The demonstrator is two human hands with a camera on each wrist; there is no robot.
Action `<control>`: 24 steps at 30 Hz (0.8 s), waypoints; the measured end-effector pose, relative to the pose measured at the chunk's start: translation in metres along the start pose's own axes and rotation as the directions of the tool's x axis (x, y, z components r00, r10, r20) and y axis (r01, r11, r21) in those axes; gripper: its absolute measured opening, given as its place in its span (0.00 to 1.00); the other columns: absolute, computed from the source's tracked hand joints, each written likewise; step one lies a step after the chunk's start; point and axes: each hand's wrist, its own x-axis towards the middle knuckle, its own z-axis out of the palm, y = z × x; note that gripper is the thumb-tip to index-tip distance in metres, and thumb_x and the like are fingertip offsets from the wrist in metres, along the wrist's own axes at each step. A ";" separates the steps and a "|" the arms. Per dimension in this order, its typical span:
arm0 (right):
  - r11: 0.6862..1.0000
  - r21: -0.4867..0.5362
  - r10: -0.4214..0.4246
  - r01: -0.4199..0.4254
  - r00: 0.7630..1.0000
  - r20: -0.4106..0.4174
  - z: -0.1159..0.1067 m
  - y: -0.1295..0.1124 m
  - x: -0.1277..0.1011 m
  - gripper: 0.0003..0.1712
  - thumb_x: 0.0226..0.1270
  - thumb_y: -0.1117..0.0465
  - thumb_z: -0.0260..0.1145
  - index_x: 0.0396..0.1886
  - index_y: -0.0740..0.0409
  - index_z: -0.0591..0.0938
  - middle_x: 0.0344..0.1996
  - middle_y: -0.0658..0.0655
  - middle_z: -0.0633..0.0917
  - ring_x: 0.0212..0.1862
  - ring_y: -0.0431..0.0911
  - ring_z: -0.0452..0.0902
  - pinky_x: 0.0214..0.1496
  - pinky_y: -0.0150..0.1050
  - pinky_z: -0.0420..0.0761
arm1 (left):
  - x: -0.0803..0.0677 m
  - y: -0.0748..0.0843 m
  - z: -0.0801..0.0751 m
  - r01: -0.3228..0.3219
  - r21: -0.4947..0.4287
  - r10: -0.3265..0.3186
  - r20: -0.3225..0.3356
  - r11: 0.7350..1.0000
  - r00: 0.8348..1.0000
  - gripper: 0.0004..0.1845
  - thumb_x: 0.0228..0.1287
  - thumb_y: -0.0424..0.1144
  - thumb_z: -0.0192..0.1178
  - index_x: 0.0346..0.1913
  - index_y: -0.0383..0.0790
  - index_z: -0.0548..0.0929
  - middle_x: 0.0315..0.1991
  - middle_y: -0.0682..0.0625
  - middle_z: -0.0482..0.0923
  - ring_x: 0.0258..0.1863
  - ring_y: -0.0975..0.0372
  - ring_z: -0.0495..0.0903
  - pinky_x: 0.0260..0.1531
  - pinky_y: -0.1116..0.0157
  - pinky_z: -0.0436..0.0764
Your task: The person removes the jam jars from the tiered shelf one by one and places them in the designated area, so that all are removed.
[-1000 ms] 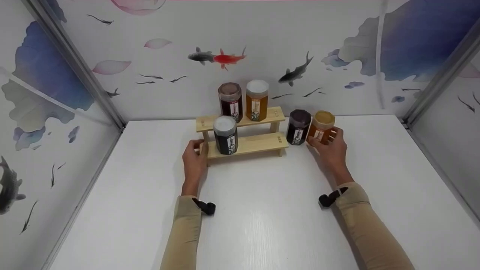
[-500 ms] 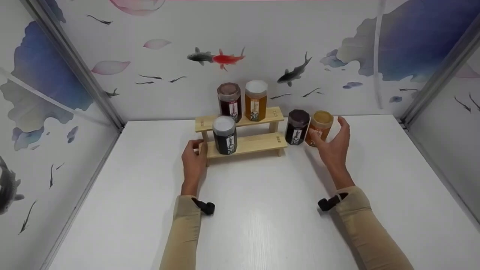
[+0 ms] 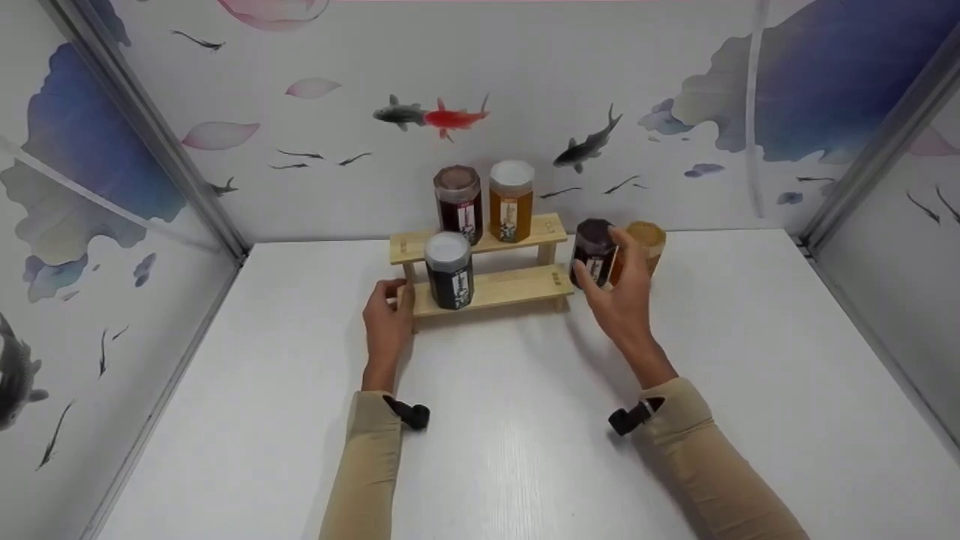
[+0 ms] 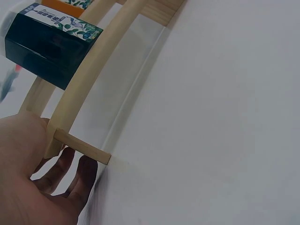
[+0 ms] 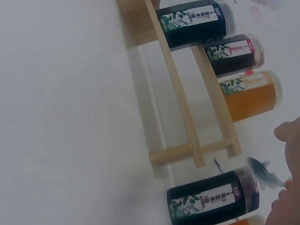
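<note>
My left hand (image 3: 388, 319) grips the left end of a two-step wooden rack (image 3: 521, 286); in the left wrist view its fingers curl behind the end of the step. To the rack's right, a dark jar with a purple lid (image 3: 594, 236) stands on the table. My right hand (image 3: 624, 306) is at this jar, thumb and forefinger spread apart on either side of it in the head view. Partly hidden behind that hand is an amber jar with a yellow lid (image 3: 649, 237). In the right wrist view the purple-lidded jar (image 5: 213, 199) shows below the rack.
On the rack's lower step stands a dark jar with a white lid (image 3: 450, 271). The upper step bears a dark red jar (image 3: 458, 206) and a white-lidded amber jar (image 3: 511, 201). A printed wall (image 3: 322, 195) rises behind the white table (image 3: 480, 420).
My right hand has let go of the yellow-lidded amber jar and moved left to the purple-lidded jar. The left hand has kept its place on the rack.
</note>
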 end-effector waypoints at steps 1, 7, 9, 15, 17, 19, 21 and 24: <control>1.000 0.000 -0.004 0.004 1.000 0.017 0.004 -0.002 -0.003 0.40 0.73 0.57 0.76 0.79 0.62 0.70 0.74 0.62 0.75 0.78 0.55 0.70 0.80 0.58 0.71 | 0.000 0.000 0.000 0.004 0.001 -0.004 0.002 1.000 1.000 0.18 0.84 0.46 0.59 0.63 0.38 0.82 0.57 0.40 0.82 0.51 0.52 0.83 0.50 0.57 0.82; 0.999 0.043 -0.003 -0.002 0.994 0.113 0.029 -0.009 -0.018 0.36 0.76 0.58 0.74 0.77 0.63 0.72 0.72 0.64 0.78 0.75 0.57 0.73 0.75 0.60 0.75 | 0.000 0.001 0.001 0.015 0.005 -0.015 0.008 1.000 1.000 0.17 0.84 0.46 0.59 0.64 0.39 0.81 0.58 0.40 0.82 0.51 0.52 0.83 0.49 0.57 0.83; 0.998 0.059 -0.003 -0.006 0.989 0.150 0.038 -0.013 -0.023 0.36 0.76 0.58 0.74 0.76 0.63 0.73 0.71 0.65 0.78 0.74 0.58 0.74 0.75 0.59 0.76 | 0.000 0.001 0.001 0.015 0.006 -0.015 0.008 1.000 1.000 0.17 0.84 0.46 0.58 0.64 0.38 0.81 0.58 0.40 0.82 0.51 0.52 0.83 0.49 0.57 0.83; 0.993 0.113 -0.001 -0.033 0.956 0.292 0.067 -0.028 -0.035 0.36 0.75 0.58 0.75 0.77 0.59 0.73 0.73 0.61 0.78 0.75 0.54 0.73 0.75 0.52 0.79 | 0.000 0.001 0.000 0.017 0.014 -0.017 0.007 1.000 1.000 0.18 0.85 0.47 0.57 0.64 0.39 0.81 0.58 0.41 0.81 0.53 0.53 0.82 0.53 0.56 0.82; 0.989 0.137 0.009 -0.057 0.945 0.326 0.077 -0.033 -0.038 0.36 0.75 0.58 0.76 0.77 0.56 0.72 0.73 0.59 0.78 0.76 0.53 0.73 0.75 0.50 0.79 | 0.000 0.000 -0.001 0.022 0.012 -0.022 0.010 1.000 1.000 0.18 0.85 0.47 0.57 0.65 0.39 0.81 0.58 0.42 0.81 0.54 0.53 0.81 0.54 0.56 0.82; 0.982 0.171 0.016 -0.081 0.937 0.350 0.087 -0.038 -0.040 0.37 0.74 0.58 0.76 0.77 0.56 0.72 0.74 0.58 0.77 0.76 0.55 0.73 0.75 0.51 0.79 | 0.000 0.000 -0.001 0.025 0.010 -0.025 0.011 1.000 1.000 0.18 0.85 0.47 0.57 0.65 0.40 0.81 0.58 0.42 0.81 0.54 0.53 0.81 0.55 0.56 0.82; 0.974 0.207 0.013 -0.096 0.930 0.366 0.096 -0.043 -0.041 0.37 0.74 0.59 0.76 0.78 0.57 0.71 0.74 0.59 0.77 0.76 0.57 0.73 0.75 0.52 0.79 | 0.000 0.000 0.000 0.025 0.007 -0.025 0.012 1.000 1.000 0.18 0.85 0.47 0.57 0.65 0.40 0.81 0.58 0.42 0.81 0.54 0.53 0.81 0.55 0.56 0.81; 0.963 0.245 0.006 -0.112 0.918 0.397 0.108 -0.048 -0.042 0.41 0.73 0.59 0.77 0.80 0.60 0.69 0.76 0.61 0.75 0.77 0.59 0.73 0.75 0.54 0.78 | 0.001 0.000 0.001 0.023 0.005 -0.023 0.009 1.000 1.000 0.17 0.85 0.47 0.58 0.64 0.39 0.81 0.58 0.42 0.81 0.54 0.53 0.80 0.55 0.56 0.81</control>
